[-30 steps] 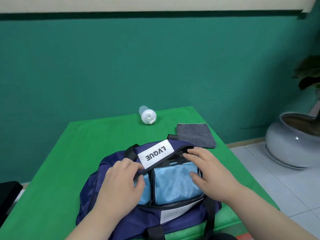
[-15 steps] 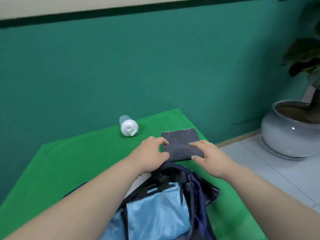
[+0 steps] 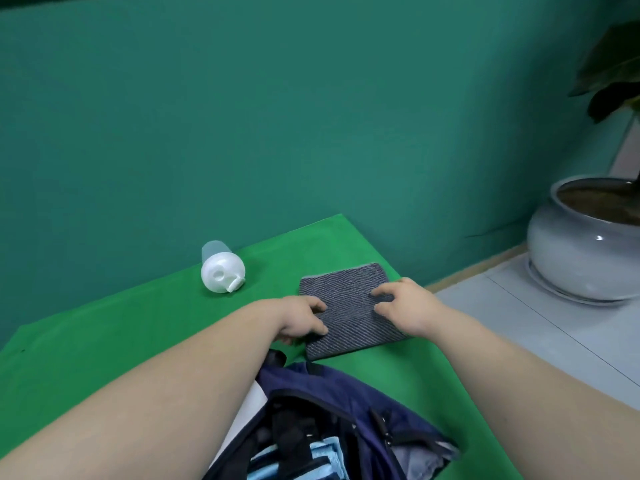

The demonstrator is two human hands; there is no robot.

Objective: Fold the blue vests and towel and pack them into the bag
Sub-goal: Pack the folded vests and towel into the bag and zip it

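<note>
Beyond the open navy fabric bag (image 3: 349, 403) holding pale blue folded vests (image 3: 311, 460): grey woven folded towel (image 3: 349, 311), flat on green table (image 3: 138, 327), left hand (image 3: 301, 318) and right hand (image 3: 408, 308) fingers curled onto opposite edges, seemingly to lift it bagward

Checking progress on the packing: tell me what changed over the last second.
Both hands left the bag and reached forward; the left hand and right hand now rest on the folded grey towel. The towel, the tipped bottle and the light-blue vests stayed put.
</note>
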